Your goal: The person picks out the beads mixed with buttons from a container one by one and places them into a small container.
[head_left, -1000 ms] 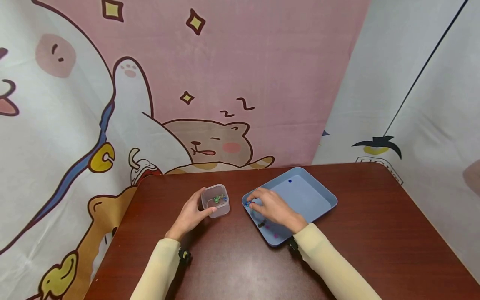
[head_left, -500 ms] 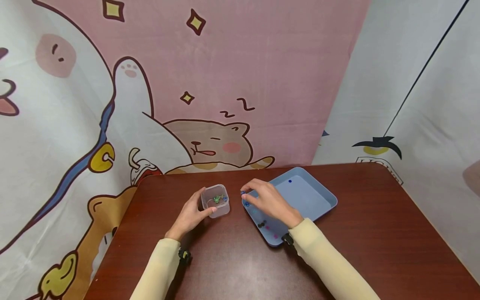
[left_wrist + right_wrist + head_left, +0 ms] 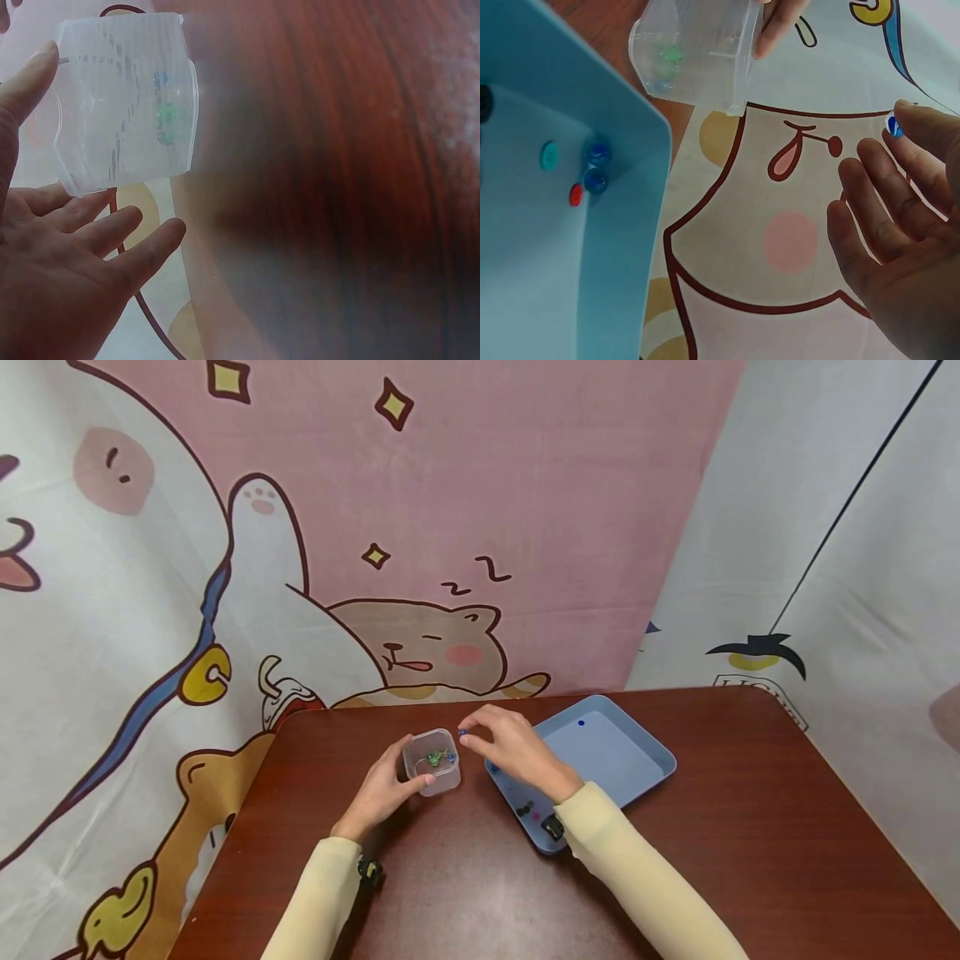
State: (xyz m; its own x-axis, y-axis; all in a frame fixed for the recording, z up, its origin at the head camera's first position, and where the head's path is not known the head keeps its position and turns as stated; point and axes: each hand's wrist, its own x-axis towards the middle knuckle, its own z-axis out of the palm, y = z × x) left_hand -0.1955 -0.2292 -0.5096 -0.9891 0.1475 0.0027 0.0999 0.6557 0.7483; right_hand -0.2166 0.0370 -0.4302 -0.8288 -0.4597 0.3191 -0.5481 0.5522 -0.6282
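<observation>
- My right hand (image 3: 513,745) pinches a small blue bead (image 3: 895,124) between the tips of thumb and forefinger; the other three fingers are loosely bent, set slightly apart and hold nothing.
- That blue bead is off the tray, just to the right of the clear box's rim and outside it.
- My left hand (image 3: 380,789) grips the clear box (image 3: 444,783) by its left side, thumb at the near wall and fingers spread toward the far one, the gap between them as wide as the box.
- The box's mouth faces up; inside lie a green piece (image 3: 434,760) and a blue piece (image 3: 450,757), close together.
- The blue tray (image 3: 618,752) sits on the table (image 3: 465,885) to the right of the box, apart from it, with my right wrist over its near left part.
- In one end of the tray, the right wrist view shows two round blue beads (image 3: 595,181) next to each other, a red piece (image 3: 576,195) beside them and a turquoise disc (image 3: 549,156) near.
- A dark blue dot (image 3: 581,722) lies by the tray's far corner.
- Behind the table hangs a printed cloth (image 3: 570,527) with cartoon animals.
</observation>
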